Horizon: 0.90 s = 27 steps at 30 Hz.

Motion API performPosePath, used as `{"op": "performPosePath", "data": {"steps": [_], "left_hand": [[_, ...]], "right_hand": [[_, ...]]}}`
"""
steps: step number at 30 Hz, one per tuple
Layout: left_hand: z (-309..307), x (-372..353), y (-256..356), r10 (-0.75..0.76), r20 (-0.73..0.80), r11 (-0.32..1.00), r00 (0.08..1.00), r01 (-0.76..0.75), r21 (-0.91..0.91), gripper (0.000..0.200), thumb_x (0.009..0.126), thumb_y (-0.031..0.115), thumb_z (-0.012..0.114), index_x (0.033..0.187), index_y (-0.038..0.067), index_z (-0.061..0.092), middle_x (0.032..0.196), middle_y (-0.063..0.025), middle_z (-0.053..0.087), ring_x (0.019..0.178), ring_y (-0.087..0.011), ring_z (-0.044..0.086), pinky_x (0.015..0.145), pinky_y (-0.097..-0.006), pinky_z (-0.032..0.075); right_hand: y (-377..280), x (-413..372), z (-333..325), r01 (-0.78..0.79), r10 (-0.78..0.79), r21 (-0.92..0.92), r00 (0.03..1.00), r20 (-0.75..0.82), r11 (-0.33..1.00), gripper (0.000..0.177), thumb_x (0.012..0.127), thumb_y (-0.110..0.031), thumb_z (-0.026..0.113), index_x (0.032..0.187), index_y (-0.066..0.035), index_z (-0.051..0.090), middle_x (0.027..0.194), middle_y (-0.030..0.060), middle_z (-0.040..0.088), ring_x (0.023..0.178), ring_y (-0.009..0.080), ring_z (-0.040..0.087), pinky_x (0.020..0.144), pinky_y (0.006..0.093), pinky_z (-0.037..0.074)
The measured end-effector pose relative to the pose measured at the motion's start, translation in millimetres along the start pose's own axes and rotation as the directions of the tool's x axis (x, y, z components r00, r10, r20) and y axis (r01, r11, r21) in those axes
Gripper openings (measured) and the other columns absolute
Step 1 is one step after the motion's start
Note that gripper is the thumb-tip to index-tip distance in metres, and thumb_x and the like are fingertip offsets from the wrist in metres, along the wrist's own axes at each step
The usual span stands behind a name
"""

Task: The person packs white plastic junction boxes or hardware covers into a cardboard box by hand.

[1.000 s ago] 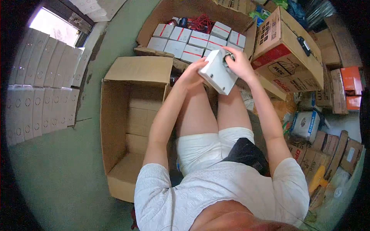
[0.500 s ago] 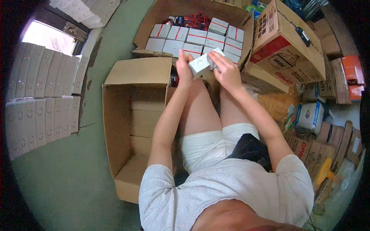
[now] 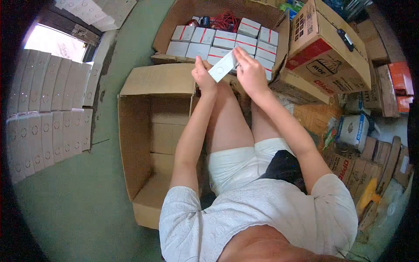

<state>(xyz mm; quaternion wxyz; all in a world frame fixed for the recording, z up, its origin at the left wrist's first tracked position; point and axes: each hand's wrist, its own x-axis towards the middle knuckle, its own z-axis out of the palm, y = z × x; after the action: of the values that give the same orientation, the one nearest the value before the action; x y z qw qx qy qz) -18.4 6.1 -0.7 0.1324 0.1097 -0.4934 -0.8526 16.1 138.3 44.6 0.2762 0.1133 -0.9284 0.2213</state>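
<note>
White cases (image 3: 48,135) are stacked in two tiers at my far left, the lower ones marked with rings. A bright opening (image 3: 59,41) shows above them. Next comes green floor (image 3: 74,192), then a carton (image 3: 135,131) standing beside my left leg, its flap folded outward.

My left hand (image 3: 204,78) is just past that flap, fingers curled in, right beside the lower left end of a small box (image 3: 221,69); I cannot tell whether it presses on that end. The small box is up over my knees, tilted, its ringed side showing. My right hand (image 3: 252,72) is clamped on its upper right end, fingers laid over it, thumb hidden.

Beyond both hands, a wide crate (image 3: 172,26) of cardboard holds rows of striped packs (image 3: 203,35), with red wires (image 3: 226,20) behind them. Black cloth (image 3: 283,168) lies on my lap.

To the right stands a big lamp carton (image 3: 325,70) with a red band, a black gadget (image 3: 345,40) on it. Further right are orange packets (image 3: 398,83), a blue-and-white bag (image 3: 351,131) and something yellow (image 3: 369,194).
</note>
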Motion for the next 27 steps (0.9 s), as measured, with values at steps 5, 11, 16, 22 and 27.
{"op": "performPosePath", "data": {"steps": [5,11,16,22,27], "left_hand": [[4.9,-10.9,-3.3,-0.072,0.031,0.997,0.997,0.071,0.032,0.052,0.099,0.033,0.040,0.052,0.014,0.029,0.049,0.0036,0.030,0.046,-0.0095,0.027,0.046,-0.0299,0.023],[0.3,-9.9,-2.3,-0.082,0.072,0.996,0.994,0.078,0.052,0.054,0.099,0.034,0.037,0.051,0.013,0.025,0.048,0.0033,0.029,0.046,-0.0091,0.026,0.046,-0.0303,0.020],[-1.7,-8.2,-13.9,-0.072,0.061,0.994,0.996,0.066,0.092,0.054,0.098,0.034,0.037,0.051,0.012,0.025,0.048,0.0028,0.027,0.047,-0.0101,0.025,0.047,-0.0314,0.020],[-10.3,1.9,-10.7,-0.115,0.139,0.993,0.984,0.112,0.031,0.045,0.096,0.032,0.041,0.055,0.014,0.033,0.048,0.0022,0.031,0.046,-0.0113,0.031,0.047,-0.0308,0.027],[-2.3,2.0,3.6,-0.252,0.174,0.938,0.952,0.285,-0.196,0.047,0.096,0.032,0.042,0.054,0.017,0.030,0.047,0.0032,0.029,0.044,-0.0104,0.030,0.046,-0.0299,0.027]], "right_hand": [[-41.8,-46.5,-12.1,0.114,-0.122,0.048,0.971,0.207,0.992,0.048,0.077,0.001,0.054,0.124,-0.005,0.058,0.126,0.0110,0.058,0.089,0.0269,0.065,0.083,0.0366,0.053],[3.7,-27.3,-13.1,-0.008,0.005,0.036,0.996,0.084,0.999,0.047,0.079,-0.001,0.054,0.126,-0.007,0.057,0.129,0.0095,0.056,0.089,0.0247,0.064,0.082,0.0355,0.054],[-43.7,-49.4,-17.1,0.111,-0.137,0.121,0.961,0.241,0.986,0.053,0.075,0.000,0.060,0.127,-0.008,0.056,0.131,0.0073,0.055,0.085,0.0249,0.065,0.077,0.0346,0.055],[11.2,-21.3,-26.0,-0.084,0.064,0.196,0.993,0.103,0.977,0.043,0.081,-0.006,0.055,0.124,-0.005,0.058,0.126,0.0170,0.057,0.108,0.0326,0.060,0.091,0.0387,0.050],[43.1,-12.1,-29.1,-0.497,0.454,0.400,0.867,0.203,0.770,0.036,0.085,-0.006,0.050,0.118,-0.003,0.063,0.106,0.0162,0.067,0.081,0.0146,0.065,0.075,0.0270,0.050]]}}
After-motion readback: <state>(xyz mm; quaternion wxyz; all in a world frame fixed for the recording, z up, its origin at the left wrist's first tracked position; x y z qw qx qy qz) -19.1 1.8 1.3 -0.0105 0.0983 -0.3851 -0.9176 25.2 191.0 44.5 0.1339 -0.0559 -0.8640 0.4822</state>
